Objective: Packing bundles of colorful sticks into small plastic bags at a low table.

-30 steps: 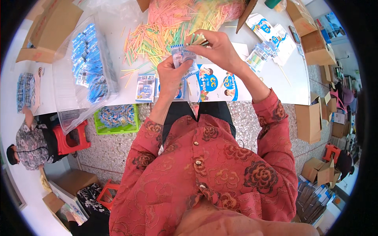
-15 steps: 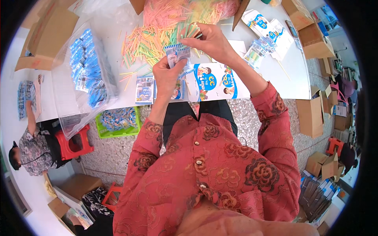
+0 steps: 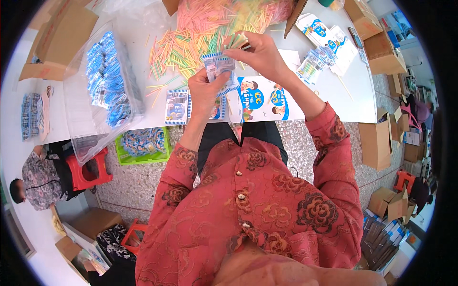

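My left hand is closed on a small clear packet with blue striped ends, its thumb pressed across the front. Just above it, my right hand pinches a small bunch of thin coloured sticks, close to the packet's upper end. Behind both hands spreads a loose heap of pink, yellow and green sticks. Below the left hand, more flat packets lie by the table's near edge. A printed white and blue sheet or bag lies beside them, partly under my right forearm.
At left stands a clear plastic tub of blue-striped packets. Filled packets and printed bags lie at right. A green crate sits on the floor. Cardboard boxes stand around the table. Another person is at far left.
My right hand has shifted slightly to the right with the bunch of sticks, while the packet stays in my left hand. The person at far left has drawn an arm back from the table.
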Action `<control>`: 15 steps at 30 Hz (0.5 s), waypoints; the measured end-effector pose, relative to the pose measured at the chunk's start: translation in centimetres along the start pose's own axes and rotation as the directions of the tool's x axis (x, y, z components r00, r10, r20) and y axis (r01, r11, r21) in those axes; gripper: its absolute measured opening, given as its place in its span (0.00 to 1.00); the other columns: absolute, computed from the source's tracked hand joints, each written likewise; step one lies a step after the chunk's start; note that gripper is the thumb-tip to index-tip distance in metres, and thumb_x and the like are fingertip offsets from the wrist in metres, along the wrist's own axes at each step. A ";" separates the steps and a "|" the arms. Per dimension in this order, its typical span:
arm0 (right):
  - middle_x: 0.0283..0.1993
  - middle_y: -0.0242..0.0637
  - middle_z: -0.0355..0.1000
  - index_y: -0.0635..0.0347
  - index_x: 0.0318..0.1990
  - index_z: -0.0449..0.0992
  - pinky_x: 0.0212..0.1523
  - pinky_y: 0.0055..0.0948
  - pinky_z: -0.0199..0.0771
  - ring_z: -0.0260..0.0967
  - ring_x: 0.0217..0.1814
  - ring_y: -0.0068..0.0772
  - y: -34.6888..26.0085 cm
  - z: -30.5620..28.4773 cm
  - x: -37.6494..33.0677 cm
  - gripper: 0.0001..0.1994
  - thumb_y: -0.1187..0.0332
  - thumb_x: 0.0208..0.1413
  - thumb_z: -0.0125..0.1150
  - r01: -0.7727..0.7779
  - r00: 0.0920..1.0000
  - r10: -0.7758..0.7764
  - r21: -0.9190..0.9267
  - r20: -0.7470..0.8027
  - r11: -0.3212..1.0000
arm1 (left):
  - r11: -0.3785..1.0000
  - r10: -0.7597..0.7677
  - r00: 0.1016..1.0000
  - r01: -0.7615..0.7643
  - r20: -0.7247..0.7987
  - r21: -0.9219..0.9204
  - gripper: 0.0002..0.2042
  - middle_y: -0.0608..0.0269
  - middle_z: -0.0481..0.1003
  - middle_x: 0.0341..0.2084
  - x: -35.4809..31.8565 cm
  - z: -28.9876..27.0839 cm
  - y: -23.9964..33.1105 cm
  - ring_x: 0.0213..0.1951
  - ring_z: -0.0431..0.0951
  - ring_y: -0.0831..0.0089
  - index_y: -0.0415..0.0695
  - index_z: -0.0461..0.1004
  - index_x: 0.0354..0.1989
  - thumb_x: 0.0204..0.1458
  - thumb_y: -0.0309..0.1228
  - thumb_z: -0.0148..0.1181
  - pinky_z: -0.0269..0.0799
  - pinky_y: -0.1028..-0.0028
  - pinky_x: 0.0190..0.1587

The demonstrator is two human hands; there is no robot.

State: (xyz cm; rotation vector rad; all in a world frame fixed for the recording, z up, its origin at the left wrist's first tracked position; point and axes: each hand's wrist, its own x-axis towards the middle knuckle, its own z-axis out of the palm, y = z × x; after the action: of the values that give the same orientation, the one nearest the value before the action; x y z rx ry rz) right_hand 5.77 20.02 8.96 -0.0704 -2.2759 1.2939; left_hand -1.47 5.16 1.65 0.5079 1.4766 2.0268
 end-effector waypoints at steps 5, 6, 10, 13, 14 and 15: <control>0.22 0.24 0.68 0.62 0.34 0.77 0.23 0.18 0.58 0.59 0.24 0.10 1.1 -0.2 0.8 0.09 0.65 0.50 0.64 -0.101 0.993 0.096 0.079 0.065 0.992 | 0.984 0.089 0.996 -0.089 0.008 0.152 0.07 0.69 0.76 0.24 0.0 0.0 -0.1 0.25 0.71 0.86 0.37 0.78 0.33 0.44 0.23 0.65 0.66 0.83 0.28; 0.22 0.24 0.68 0.62 0.34 0.77 0.23 0.18 0.58 0.59 0.24 0.10 1.4 -0.2 0.9 0.09 0.65 0.50 0.64 -0.102 0.993 0.097 0.078 0.060 0.992 | 0.984 0.088 0.996 -0.089 0.012 0.152 0.07 0.69 0.76 0.24 0.1 0.1 -0.1 0.25 0.71 0.86 0.37 0.78 0.33 0.44 0.23 0.65 0.66 0.83 0.28; 0.22 0.24 0.66 0.62 0.34 0.77 0.23 0.18 0.58 0.58 0.24 0.12 2.4 -0.2 1.8 0.11 0.63 0.51 0.63 -0.151 0.983 0.154 -0.038 0.102 0.988 | 0.980 0.111 0.993 -0.114 0.025 0.165 0.06 0.69 0.76 0.24 0.6 0.1 0.0 0.25 0.71 0.86 0.37 0.78 0.32 0.45 0.22 0.65 0.66 0.83 0.28; 0.23 0.24 0.67 0.62 0.36 0.78 0.26 0.19 0.59 0.59 0.26 0.13 2.4 0.0 2.1 0.12 0.61 0.53 0.60 -0.150 0.983 0.161 -0.118 0.086 0.982 | 0.979 0.127 0.991 -0.131 0.041 0.156 0.07 0.69 0.77 0.25 1.2 -0.1 -0.1 0.26 0.71 0.87 0.37 0.78 0.34 0.45 0.22 0.65 0.67 0.84 0.29; 0.25 0.25 0.68 0.61 0.38 0.78 0.28 0.19 0.61 0.60 0.28 0.14 2.4 0.1 2.2 0.13 0.61 0.54 0.59 -0.135 0.986 0.147 -0.149 0.074 0.980 | 0.981 0.129 0.990 -0.135 0.050 0.143 0.08 0.68 0.77 0.27 1.5 -0.2 -0.1 0.27 0.72 0.86 0.37 0.78 0.35 0.45 0.22 0.64 0.68 0.84 0.30; 0.25 0.25 0.68 0.61 0.38 0.78 0.28 0.19 0.61 0.60 0.28 0.14 2.5 0.3 2.3 0.13 0.61 0.54 0.59 -0.133 0.987 0.145 -0.149 0.073 0.980 | 0.980 0.131 0.990 -0.137 0.051 0.143 0.08 0.68 0.77 0.27 1.7 -0.3 -0.1 0.27 0.72 0.86 0.37 0.78 0.35 0.45 0.22 0.64 0.68 0.84 0.30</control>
State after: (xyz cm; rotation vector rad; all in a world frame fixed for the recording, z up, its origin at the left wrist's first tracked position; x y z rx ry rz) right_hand 3.13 21.80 7.73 -0.2347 -2.4716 1.2199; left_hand -2.92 6.00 1.44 0.7228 1.6127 2.0048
